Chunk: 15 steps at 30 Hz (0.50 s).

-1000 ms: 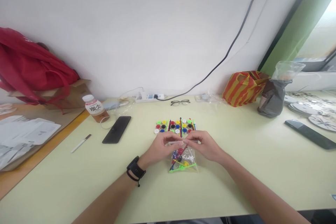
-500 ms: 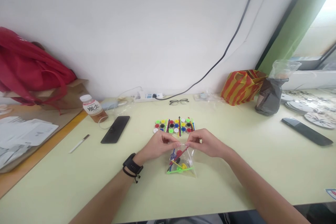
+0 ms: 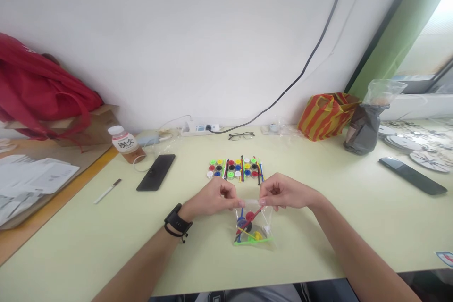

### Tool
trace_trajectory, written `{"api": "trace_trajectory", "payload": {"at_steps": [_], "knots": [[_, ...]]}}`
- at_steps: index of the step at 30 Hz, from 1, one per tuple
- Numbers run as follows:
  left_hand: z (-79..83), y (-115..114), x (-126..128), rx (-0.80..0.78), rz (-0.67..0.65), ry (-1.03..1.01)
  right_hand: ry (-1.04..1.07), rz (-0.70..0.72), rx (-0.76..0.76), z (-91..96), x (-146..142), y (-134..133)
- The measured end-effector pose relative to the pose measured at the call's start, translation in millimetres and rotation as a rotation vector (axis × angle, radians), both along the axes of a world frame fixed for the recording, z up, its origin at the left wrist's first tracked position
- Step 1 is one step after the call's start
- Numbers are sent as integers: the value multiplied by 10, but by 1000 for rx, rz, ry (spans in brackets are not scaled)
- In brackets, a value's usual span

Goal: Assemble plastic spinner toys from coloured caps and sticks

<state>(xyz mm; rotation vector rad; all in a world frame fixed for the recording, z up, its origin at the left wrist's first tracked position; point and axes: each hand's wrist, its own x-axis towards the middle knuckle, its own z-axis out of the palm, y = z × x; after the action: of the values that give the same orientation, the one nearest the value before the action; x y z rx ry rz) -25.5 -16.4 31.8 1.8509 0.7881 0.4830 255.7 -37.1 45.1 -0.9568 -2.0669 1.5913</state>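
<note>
A small clear plastic bag with coloured discs and thin sticks inside lies on the pale yellow-green table. My left hand, with a black watch on its wrist, pinches the bag's top edge at the left. My right hand pinches the same edge at the right. Just beyond my hands a neat block of coloured discs and sticks is laid out in rows.
A black phone, a white pen and a drink bottle lie left. Glasses and a power strip sit by the wall. A striped bag, a grey pouch and a dark remote stand right.
My hands moved apart along the bag's top edge, which is now stretched wider. The bag shifted slightly toward me and to the right.
</note>
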Motion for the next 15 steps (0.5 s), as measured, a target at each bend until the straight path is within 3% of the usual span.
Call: {"api": "trace_trajectory", "payload": {"at_steps": [4,15], "knots": [[62,1,-23,71,-40,8,11,-3,-12,-1,2,6],[73,35,-62,10,-20,-36,-62,-21,100,-8,53,19]]}}
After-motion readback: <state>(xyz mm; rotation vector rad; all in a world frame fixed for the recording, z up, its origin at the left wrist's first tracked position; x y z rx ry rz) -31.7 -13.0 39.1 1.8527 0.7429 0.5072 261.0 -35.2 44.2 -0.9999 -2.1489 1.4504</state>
